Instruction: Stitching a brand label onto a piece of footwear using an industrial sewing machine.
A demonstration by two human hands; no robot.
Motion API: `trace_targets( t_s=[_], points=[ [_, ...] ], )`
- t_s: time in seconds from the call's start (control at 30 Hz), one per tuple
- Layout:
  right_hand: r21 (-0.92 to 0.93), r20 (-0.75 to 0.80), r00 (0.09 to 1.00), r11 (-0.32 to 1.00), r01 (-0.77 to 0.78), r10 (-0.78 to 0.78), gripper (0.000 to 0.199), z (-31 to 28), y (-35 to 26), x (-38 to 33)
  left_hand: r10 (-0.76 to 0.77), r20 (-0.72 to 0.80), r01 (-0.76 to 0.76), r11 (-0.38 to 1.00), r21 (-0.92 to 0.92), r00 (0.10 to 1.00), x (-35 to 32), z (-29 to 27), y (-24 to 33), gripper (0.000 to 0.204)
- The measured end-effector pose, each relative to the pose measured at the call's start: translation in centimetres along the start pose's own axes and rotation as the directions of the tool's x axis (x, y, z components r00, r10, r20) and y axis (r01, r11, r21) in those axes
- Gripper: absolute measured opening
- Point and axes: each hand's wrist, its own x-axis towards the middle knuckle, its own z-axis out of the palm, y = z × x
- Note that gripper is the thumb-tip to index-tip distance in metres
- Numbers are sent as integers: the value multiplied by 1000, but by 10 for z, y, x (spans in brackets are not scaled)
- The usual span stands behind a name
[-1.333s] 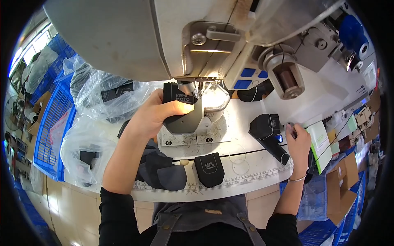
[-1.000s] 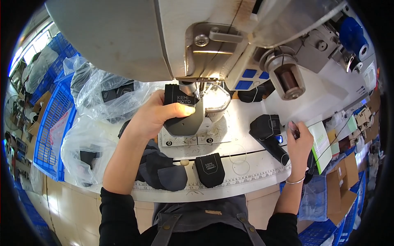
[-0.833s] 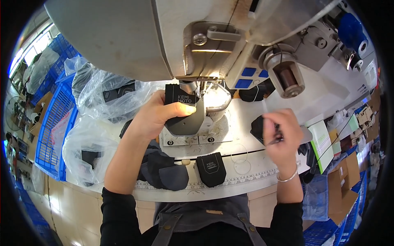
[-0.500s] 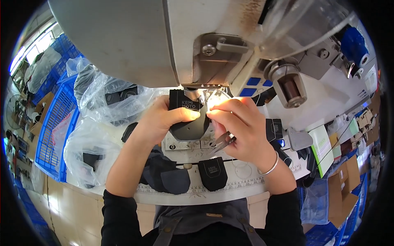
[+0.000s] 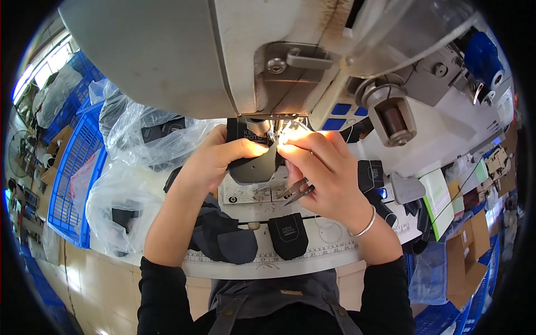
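Under the lit needle area of a sewing machine [image 5: 151,61] lies a black fabric piece [image 5: 253,171] with a rounded near end and pale printing. My left hand [image 5: 209,159] grips its left side, thumb pressed on top and fingers hidden beneath. Thumb and forefinger of my right hand [image 5: 329,173] are pinched together at the piece's right edge, close to the presser foot; whether they hold cloth or thread, I cannot make out. Metal thread snips [image 5: 297,192] are tucked in that same hand, blades pointing toward me. A finished-looking black pouch [image 5: 288,237] rests nearer on the table.
Dark fabric pieces [image 5: 237,245] are heaped beside the pouch, along a ruler strip [image 5: 273,261]. Clear plastic bags [image 5: 125,195] and a blue crate [image 5: 70,192] occupy the left. At the right are a thread spool [image 5: 399,117], a green-white booklet [image 5: 438,204] and a cardboard box [image 5: 466,259].
The fabric piece has slid a little away from me, deeper under the machine head, so less of its printing shows. Both hands moved slightly with it.
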Motion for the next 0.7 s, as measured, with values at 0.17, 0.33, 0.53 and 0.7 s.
trace_targets(
  t_s=[0.17,0.33,0.53,0.7],
  points=[
    [36,3,1000,999,-14,14,33,-1,1,-1,-6,13,6,1000,-12,1000,0,-1,-1,25],
    [69,-6,1000,998,-1,1,34,-1,2,0,-8,10,8,1000,11,1000,1,-2,0,25],
    [59,45,998,998,-38,35,32,-3,0,0,-5,7,5,1000,21,1000,0,1,4,22],
    [39,62,997,998,-49,46,32,-5,-2,0,22,51,-24,999,37,998,5,-3,3,19]
  ],
)
